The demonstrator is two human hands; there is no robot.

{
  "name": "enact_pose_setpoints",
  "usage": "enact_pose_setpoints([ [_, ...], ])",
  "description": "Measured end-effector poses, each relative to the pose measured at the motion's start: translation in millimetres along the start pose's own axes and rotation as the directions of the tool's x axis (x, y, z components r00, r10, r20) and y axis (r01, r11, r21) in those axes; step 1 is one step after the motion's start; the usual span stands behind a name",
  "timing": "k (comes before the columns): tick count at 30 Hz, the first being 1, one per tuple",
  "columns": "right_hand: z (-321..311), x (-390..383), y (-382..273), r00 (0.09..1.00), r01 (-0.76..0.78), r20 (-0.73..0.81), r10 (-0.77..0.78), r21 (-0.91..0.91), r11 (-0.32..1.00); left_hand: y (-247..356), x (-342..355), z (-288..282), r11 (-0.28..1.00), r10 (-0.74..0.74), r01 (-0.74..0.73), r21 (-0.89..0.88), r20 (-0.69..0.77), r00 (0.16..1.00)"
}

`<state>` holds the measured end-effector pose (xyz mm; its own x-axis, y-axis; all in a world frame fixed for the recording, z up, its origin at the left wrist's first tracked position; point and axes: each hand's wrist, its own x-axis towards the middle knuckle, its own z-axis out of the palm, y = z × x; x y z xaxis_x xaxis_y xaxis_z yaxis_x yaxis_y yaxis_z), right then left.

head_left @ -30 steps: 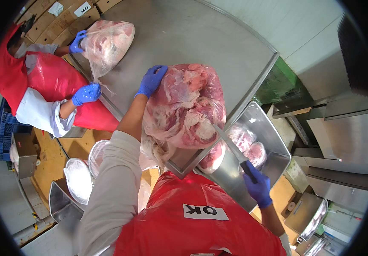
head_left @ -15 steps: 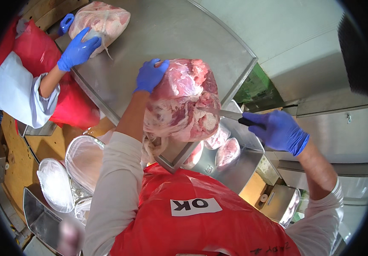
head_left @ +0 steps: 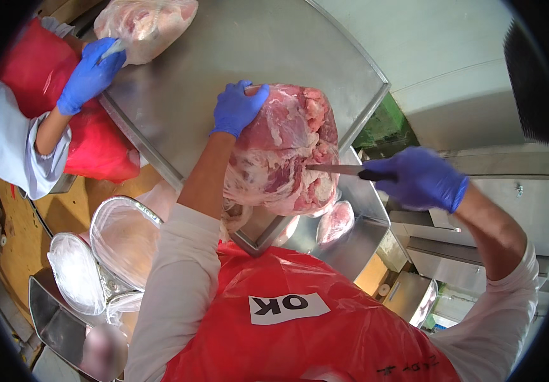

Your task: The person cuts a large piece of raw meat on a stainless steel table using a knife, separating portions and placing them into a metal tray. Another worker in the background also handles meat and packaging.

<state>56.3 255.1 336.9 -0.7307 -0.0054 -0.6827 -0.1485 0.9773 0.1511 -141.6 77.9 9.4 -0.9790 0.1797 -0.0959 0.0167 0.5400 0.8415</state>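
"Where's the left hand [head_left: 239, 109]?"
"Resting, fingers partly spread, on the upper left of the meat [head_left: 265, 169], at the near corner of the steel table [head_left: 236, 51]."
"The right hand [head_left: 417, 178]?"
"Wrapped round the knife [head_left: 338, 169], forearm [head_left: 494, 229] slanting from lower right, blade pointing left against the meat."

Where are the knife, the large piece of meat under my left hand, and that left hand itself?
Knife [head_left: 346, 170]: head view, on its blade near the handle.
Large piece of meat [head_left: 281, 151]: head view, middle of its upper surface.
Left hand [head_left: 239, 109]: head view, its gloved back.
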Motion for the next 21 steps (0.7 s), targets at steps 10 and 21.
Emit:
enact_pose_setpoints([
  [10, 214.1, -34.4, 8.2, 0.878, -0.013, -0.433, 0.206, 0.410, 0.912, 22.0, 2.9, 9.4, 0.996, 0.047, -0.048, 0.074, 0.013, 0.999],
  [21, 385.6, 28.2, -54.8, 0.716, 0.309, -0.519, 0.467, 0.835, 0.454, -20.3, 45.2, 5.0, 0.985, 0.129, -0.138, 0.107, 0.080, 0.988],
])
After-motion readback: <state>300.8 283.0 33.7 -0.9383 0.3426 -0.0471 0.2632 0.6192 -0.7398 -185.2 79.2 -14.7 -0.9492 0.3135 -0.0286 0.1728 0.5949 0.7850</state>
